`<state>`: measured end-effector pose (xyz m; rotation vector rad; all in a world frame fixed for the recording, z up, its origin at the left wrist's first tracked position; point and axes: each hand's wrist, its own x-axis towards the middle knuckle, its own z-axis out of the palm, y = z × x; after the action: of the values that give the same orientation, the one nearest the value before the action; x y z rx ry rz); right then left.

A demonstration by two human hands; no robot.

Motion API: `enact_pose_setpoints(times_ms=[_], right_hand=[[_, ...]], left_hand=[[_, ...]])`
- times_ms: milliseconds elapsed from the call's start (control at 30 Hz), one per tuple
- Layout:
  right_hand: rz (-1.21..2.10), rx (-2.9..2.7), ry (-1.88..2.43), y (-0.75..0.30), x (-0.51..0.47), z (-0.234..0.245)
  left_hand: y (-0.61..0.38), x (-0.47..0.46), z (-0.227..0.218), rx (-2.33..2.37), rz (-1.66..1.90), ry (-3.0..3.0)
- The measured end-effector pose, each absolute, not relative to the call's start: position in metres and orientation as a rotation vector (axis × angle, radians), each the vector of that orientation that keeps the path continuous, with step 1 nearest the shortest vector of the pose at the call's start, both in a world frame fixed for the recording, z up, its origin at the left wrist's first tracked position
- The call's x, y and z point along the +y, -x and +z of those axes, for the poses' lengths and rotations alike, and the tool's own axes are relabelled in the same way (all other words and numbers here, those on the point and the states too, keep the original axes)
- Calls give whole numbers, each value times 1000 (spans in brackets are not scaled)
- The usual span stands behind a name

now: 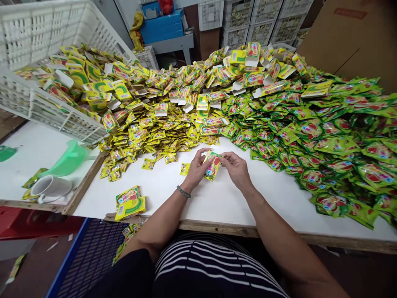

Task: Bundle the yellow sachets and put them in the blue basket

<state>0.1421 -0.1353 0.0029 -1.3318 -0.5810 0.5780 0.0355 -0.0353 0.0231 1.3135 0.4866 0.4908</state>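
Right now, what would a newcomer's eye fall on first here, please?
Heaped foil sachets grab the eye: yellow ones across the middle of the white table, green ones to the right. A white plastic crate sits far left. Nearer the edge, the left hand and right hand hold one sachet.

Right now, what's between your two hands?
A green and yellow packet is held between the left hand and right hand, as the head view shows.

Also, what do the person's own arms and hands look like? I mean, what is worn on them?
The left hand and right hand are bare, with no gloves, and both forearms are uncovered. A grey beaded bracelet circles the left wrist. A dark sleeve covers the left upper arm, beside a dark top with white stripes.
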Motion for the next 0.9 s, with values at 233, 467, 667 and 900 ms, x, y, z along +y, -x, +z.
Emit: enact_pose_setpoints(times_ms=[233,467,667,900], right_hand=[[692,-662,1314,-143,-140,1],[681,-756,1362,-146,-142,3],[694,-785,1352,-145,-144,6],[787,-625,1295,-144,-140,-3]], left_hand=[[-32,-30,25,468,391,-1295],[-30,-29,23,533,467,-1201],[-29,-25,21,566,468,-1248],[-29,-24,21,576,444,-1292]])
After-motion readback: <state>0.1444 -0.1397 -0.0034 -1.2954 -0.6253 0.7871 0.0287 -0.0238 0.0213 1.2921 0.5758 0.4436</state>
